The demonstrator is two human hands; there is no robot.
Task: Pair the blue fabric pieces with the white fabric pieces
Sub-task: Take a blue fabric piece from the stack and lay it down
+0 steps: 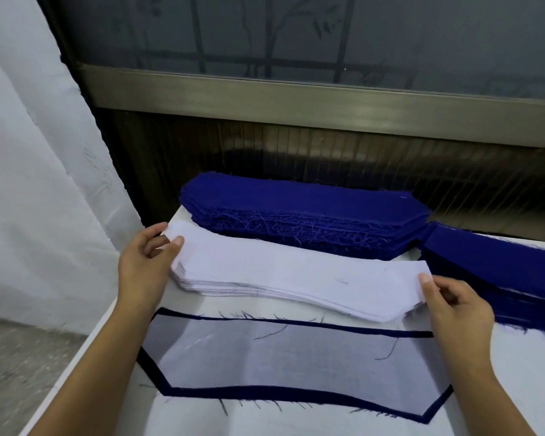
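Observation:
A stack of white fabric pieces (290, 278) lies across the middle of the table. My left hand (145, 262) pinches the top white piece at its left end, and my right hand (453, 306) pinches the same piece at its right end. Behind it rises a thick stack of blue fabric pieces (302, 212). A second blue stack (497, 269) lies at the right. Nearest me lies a paired piece (283, 360): a thin white piece on top of a blue piece, whose blue edge shows all around.
The white table (516, 372) ends at its left edge (85, 347), with grey floor beyond. A white curtain (29, 184) hangs at the left. A dark wall panel and a window frame (296, 99) stand just behind the blue stacks.

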